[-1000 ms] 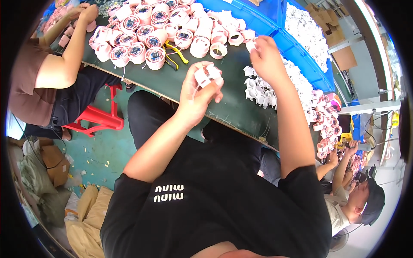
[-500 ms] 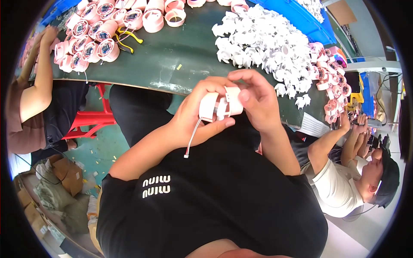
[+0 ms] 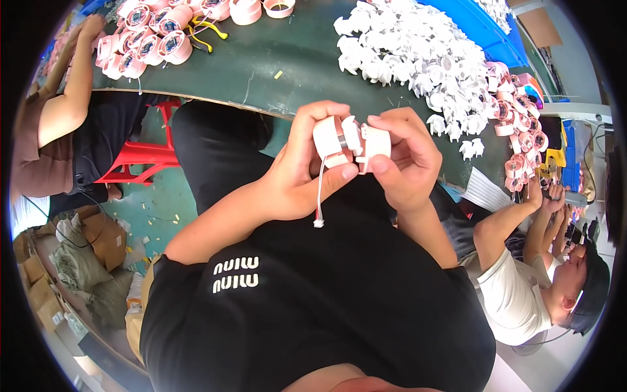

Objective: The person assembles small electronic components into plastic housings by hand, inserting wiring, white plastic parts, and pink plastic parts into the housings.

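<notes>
Above my lap, close to the table's edge, my left hand (image 3: 297, 171) is closed around a pale pink round housing (image 3: 328, 138). A thin cable with a small white connector (image 3: 319, 223) hangs down from it. A white bladed part (image 3: 353, 136), like a small fan wheel, sticks out of the housing's right side. My right hand (image 3: 413, 160) grips a second pale pink curved shell (image 3: 377, 145) between thumb and fingers. That shell sits right beside the white part; whether they touch I cannot tell.
The dark green table (image 3: 261, 75) carries a heap of white bladed parts (image 3: 418, 55) and pink housings (image 3: 147, 39) beside yellow-handled pliers (image 3: 208, 36). More pink housings (image 3: 519, 124) lie right, near a blue bin (image 3: 486, 26). Co-workers sit on both sides; a red stool (image 3: 140, 153) stands left.
The two pink pieces are a little farther apart, and more of the white bladed part shows. My right fingers have come down onto the shell. The whole view has shifted slightly.
</notes>
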Demonstrator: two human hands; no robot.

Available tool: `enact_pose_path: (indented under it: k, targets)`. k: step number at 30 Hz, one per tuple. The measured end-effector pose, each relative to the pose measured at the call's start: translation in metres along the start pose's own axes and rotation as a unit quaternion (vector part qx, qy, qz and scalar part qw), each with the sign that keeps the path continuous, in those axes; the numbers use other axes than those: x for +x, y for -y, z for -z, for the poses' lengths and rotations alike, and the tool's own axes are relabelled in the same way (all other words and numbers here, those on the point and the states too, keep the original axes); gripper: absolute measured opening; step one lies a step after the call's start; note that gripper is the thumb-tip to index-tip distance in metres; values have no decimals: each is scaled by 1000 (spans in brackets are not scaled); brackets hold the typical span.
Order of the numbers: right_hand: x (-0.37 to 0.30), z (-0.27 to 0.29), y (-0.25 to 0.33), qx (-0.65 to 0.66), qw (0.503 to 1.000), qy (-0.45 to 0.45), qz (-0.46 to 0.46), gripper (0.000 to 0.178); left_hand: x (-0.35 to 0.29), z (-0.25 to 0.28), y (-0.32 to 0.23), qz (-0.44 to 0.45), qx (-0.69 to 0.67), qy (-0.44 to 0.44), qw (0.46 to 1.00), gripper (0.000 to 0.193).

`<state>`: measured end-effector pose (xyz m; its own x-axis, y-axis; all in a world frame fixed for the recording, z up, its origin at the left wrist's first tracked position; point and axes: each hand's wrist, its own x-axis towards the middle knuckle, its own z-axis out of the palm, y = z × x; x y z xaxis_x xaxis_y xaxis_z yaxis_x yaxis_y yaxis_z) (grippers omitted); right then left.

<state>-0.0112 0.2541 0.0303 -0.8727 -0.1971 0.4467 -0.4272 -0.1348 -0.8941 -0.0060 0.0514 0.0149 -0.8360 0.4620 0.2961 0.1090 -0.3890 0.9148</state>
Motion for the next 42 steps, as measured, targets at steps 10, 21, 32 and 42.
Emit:
enact_pose_path:
  k: [10, 21, 32, 42]
  targets:
    - [-1, -12, 3, -6, 1000, 5, 6, 41, -1, 0, -8, -1, -37, 24, 999, 63]
    - [-4, -14, 10, -29, 999, 22, -15, 35, -11, -3, -7, 46, -96, -4, 994, 65]
    - [-8, -19, 10, -26, 999, 5, -29, 37, -12, -3, -7, 36, -85, -1, 996, 63]
    - [-10, -18, 7, -61, 998, 2, -32, 42, -11, -1, 0, 19, -40, 7, 999, 58]
